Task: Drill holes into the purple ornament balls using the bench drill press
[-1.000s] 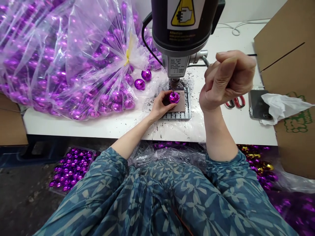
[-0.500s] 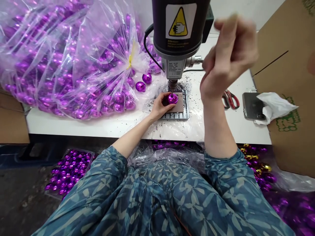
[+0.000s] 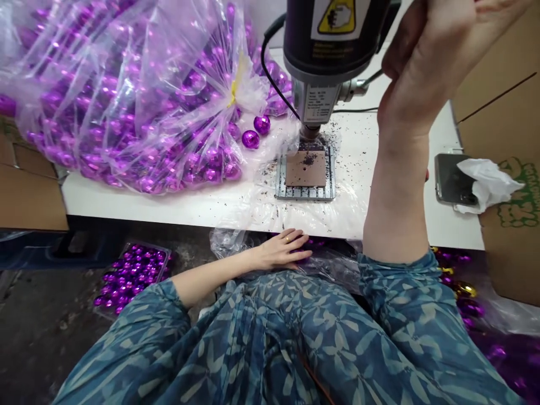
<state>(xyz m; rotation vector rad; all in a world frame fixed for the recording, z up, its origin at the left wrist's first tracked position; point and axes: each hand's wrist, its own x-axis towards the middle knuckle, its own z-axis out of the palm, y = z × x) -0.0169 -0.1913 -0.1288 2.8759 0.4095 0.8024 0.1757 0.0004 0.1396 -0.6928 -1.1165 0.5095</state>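
Note:
My left hand (image 3: 282, 252) lies below the table's front edge, fingers stretched flat on a clear plastic bag (image 3: 236, 243) in my lap; it holds nothing and wears a ring. My right hand (image 3: 426, 62) is raised high at the right of the drill press (image 3: 333, 39), fingers curled where the press's lever (image 3: 366, 81) runs behind them; the top edge cuts off the fingertips. The brown plate (image 3: 306, 167) under the drill bit is bare, with dark shavings around it. Two loose purple faceted balls (image 3: 250, 139) lie on the table beside the press.
A big clear bag of purple balls (image 3: 126, 95) fills the table's left side. A phone (image 3: 451, 180) and crumpled tissue (image 3: 485, 180) lie at the right beside a cardboard box (image 3: 502, 112). A tray of purple balls (image 3: 130, 273) sits on the floor.
My left hand left the plate and dropped to the bag in my lap; the purple ball is gone from under the drill. My right hand rose with the lever.

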